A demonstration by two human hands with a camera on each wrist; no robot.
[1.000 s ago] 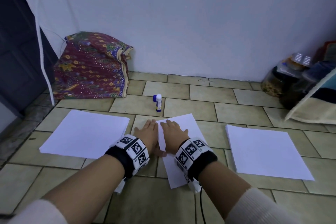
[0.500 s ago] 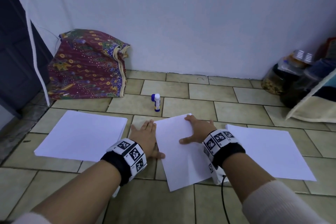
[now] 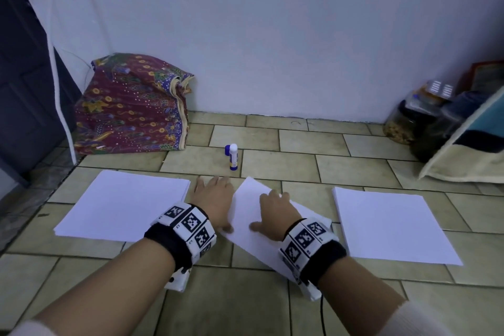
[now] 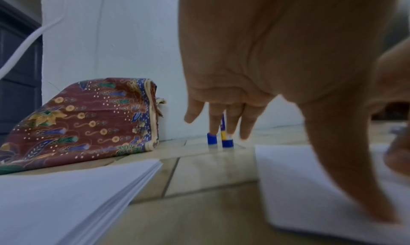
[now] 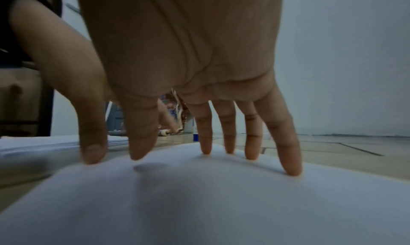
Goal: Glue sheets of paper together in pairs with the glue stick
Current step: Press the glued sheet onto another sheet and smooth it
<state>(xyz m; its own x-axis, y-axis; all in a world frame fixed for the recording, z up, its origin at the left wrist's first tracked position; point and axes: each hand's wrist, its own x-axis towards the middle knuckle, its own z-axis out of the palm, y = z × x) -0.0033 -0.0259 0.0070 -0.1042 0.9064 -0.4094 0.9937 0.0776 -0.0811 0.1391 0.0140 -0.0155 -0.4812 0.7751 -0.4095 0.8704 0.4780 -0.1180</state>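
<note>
A single white sheet (image 3: 245,215) lies askew on the tiled floor between two paper stacks. My right hand (image 3: 275,207) lies flat on it, its straight, spread fingers (image 5: 206,143) pressing the sheet (image 5: 199,205). My left hand (image 3: 215,196) rests flat on the floor just left of the sheet, its thumb (image 4: 355,178) touching the sheet's left edge (image 4: 299,187). The glue stick (image 3: 233,158) stands upright beyond the hands, uncapped. Its blue cap (image 3: 227,150) stands beside it; both show partly behind my left fingers, stick (image 4: 227,143) and cap (image 4: 211,139).
A paper stack (image 3: 122,204) lies to the left and another (image 3: 387,226) to the right. A patterned fabric bundle (image 3: 131,106) leans on the wall at back left. Jars (image 3: 409,123) and a cushion (image 3: 469,150) crowd the right corner. A dark door (image 3: 21,90) is far left.
My right hand swept out to the sheet's right edge, then came back to its middle. The sheet has turned and now lies skewed. My left hand stayed beside it.
</note>
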